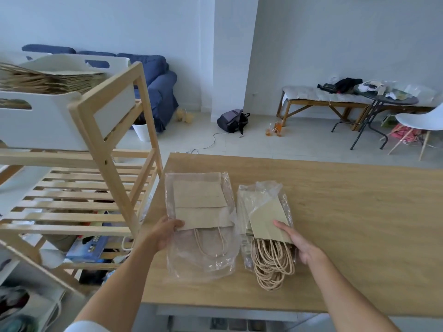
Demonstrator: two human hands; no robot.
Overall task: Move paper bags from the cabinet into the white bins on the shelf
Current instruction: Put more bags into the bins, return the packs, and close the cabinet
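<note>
Our left hand (167,232) pinches the wrapped paper bags (203,212) at their near edge, our right hand (297,243) lies flat on the other bundle (268,219); we lift evenly toward the white bin (48,123)

You have no readable text, labels, brands, numbers or signs before you. A blue box (87,248) under the wooden shelf (112,149) carries pale printing, but it is too blurred and small for you to make out. The paper bags (201,200) on the bench (335,212) show plain brown faces.
</note>
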